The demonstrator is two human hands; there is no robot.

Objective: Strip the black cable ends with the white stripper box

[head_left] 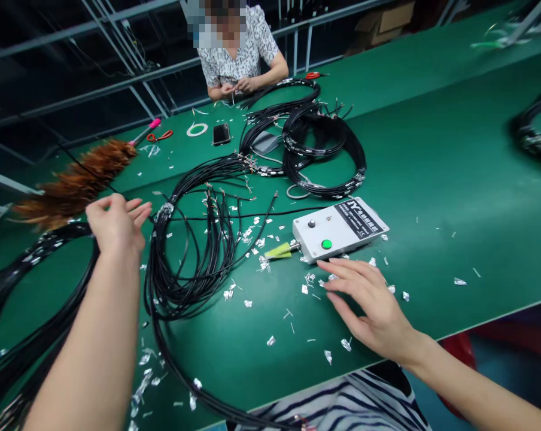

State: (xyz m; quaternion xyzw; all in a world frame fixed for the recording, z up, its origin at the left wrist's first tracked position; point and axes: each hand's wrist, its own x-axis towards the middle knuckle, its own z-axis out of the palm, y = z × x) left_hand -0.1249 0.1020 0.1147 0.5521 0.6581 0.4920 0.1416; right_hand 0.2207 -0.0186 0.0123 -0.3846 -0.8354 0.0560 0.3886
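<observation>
My left hand (pixel 116 224) hovers between two bundles of black cable, its fingers loosely bent and apart with nothing seen in them. Left of it lies one thick cable bundle (pixel 11 278); to its right is a coiled bundle (pixel 156 290) whose stripped ends fan out over the table. My right hand (pixel 364 302) is open, palm down, its fingertips close to the near edge of a grey control box (pixel 327 230). The box has a black knob (pixel 312 223), a green button (pixel 327 244) and a yellow-green tip (pixel 279 251) sticking out at its left.
Foil scraps (pixel 271 341) litter the green table (pixel 432 179). Further back are more cable coils (pixel 362 152), a phone (pixel 221 134), a tape roll (pixel 197 130), red scissors (pixel 160 136) and a brown feather duster (pixel 82 179). A co-worker (pixel 239 60) sits across, hands together.
</observation>
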